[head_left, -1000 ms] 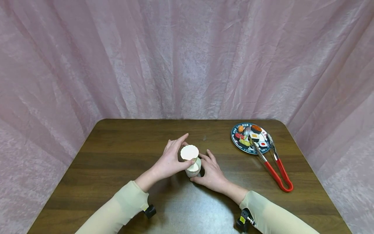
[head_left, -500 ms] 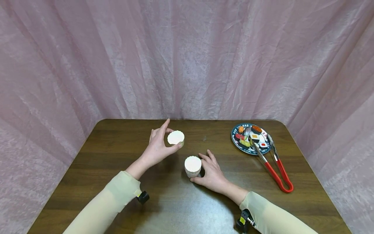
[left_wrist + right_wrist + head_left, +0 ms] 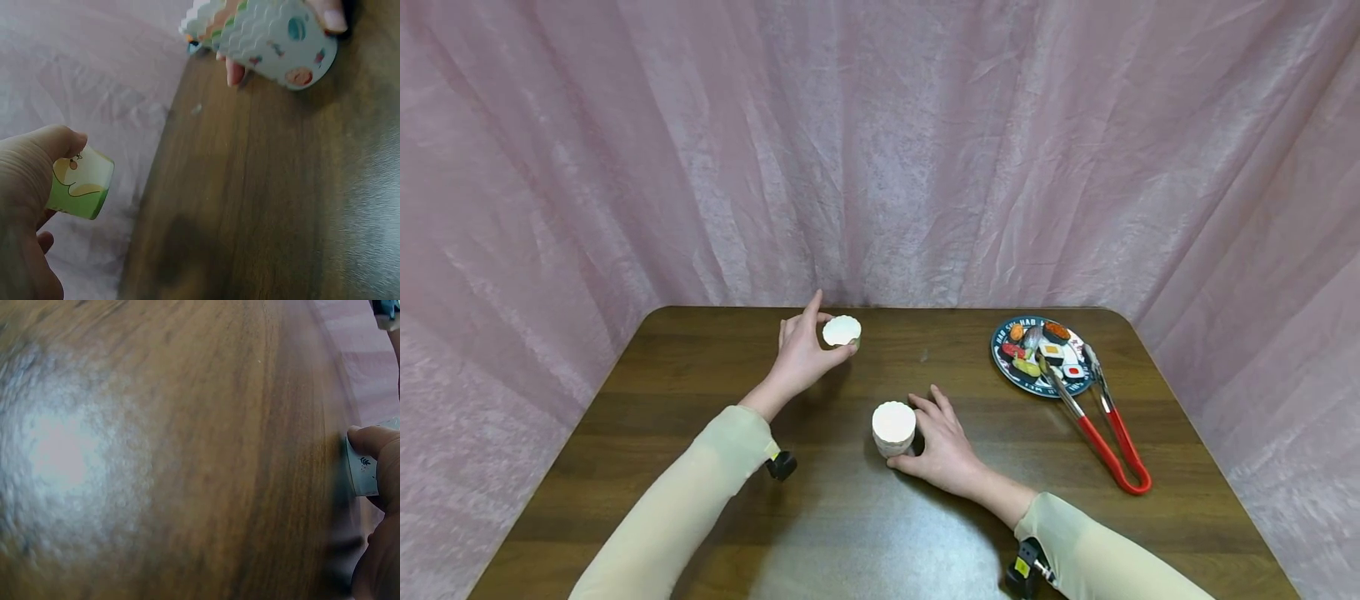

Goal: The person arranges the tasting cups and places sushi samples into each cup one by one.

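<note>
Cream sleeve (image 3: 688,487), then left hand (image 3: 800,354) pinching green-and-white cup (image 3: 82,184) above table (image 3: 700,358), near far edge; step looks like unstacking, next move likely calls for level lowering; cup's mouth upward, axis near upright; then cup stack (image 3: 893,431) on table, rims up, long axis upright, gripped by right hand (image 3: 946,446)

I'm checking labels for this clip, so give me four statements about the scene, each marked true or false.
1. The metal tongs with red handles reach over the round blue-rimmed plate. True.
2. The right hand grips the tongs. False: the right hand grips a nested stack of white printed cups.
3. The left hand holds a small round cup printed white, yellow and green. True.
4. In the head view, the plate lies left of the stack. False: it lies right of it.
</note>
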`<act>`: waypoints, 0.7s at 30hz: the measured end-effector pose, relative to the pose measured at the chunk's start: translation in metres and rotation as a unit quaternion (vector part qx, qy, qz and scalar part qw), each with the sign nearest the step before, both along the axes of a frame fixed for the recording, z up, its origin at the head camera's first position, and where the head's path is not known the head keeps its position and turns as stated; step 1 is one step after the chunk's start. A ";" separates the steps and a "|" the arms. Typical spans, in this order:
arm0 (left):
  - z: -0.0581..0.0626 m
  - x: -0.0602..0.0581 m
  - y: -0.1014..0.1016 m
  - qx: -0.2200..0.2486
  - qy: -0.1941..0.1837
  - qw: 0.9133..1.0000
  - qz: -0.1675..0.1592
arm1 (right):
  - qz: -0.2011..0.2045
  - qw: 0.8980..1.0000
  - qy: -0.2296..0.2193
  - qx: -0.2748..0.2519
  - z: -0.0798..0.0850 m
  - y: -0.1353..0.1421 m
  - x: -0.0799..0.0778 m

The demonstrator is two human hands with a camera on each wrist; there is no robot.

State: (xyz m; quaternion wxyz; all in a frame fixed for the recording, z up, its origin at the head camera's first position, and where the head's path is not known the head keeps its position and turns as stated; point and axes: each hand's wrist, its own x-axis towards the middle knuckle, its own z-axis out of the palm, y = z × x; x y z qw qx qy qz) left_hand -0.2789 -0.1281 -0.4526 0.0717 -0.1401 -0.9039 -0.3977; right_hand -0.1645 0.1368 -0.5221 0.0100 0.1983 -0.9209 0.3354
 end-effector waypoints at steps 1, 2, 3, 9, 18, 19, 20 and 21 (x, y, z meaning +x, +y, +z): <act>-0.003 -0.004 0.001 0.000 -0.003 1.000 0.002 | 0.000 1.000 0.003 0.000 0.000 0.000 0.000; -0.005 -0.007 0.001 0.000 -0.007 1.000 0.004 | 0.001 1.000 0.003 -0.001 0.000 0.000 0.000; -0.007 -0.010 0.002 0.000 -0.010 1.000 0.007 | 0.001 1.000 0.003 -0.002 -0.001 0.000 0.000; -0.019 -0.025 0.011 0.006 -0.037 0.999 0.017 | 0.000 1.000 -0.003 -0.002 0.000 0.001 0.000; -0.033 -0.038 0.029 0.015 -0.065 0.998 0.011 | 0.001 1.000 0.004 0.002 -0.001 0.000 0.000; -0.035 -0.039 0.030 0.013 -0.066 0.998 0.012 | 0.001 1.000 0.005 0.003 -0.001 0.000 0.000; -0.035 -0.040 0.032 0.011 -0.066 0.998 0.014 | 0.000 1.000 0.006 0.004 -0.001 0.000 0.000; -0.036 -0.040 0.033 0.008 -0.065 0.998 0.016 | 0.000 1.000 0.006 0.004 -0.001 0.000 0.000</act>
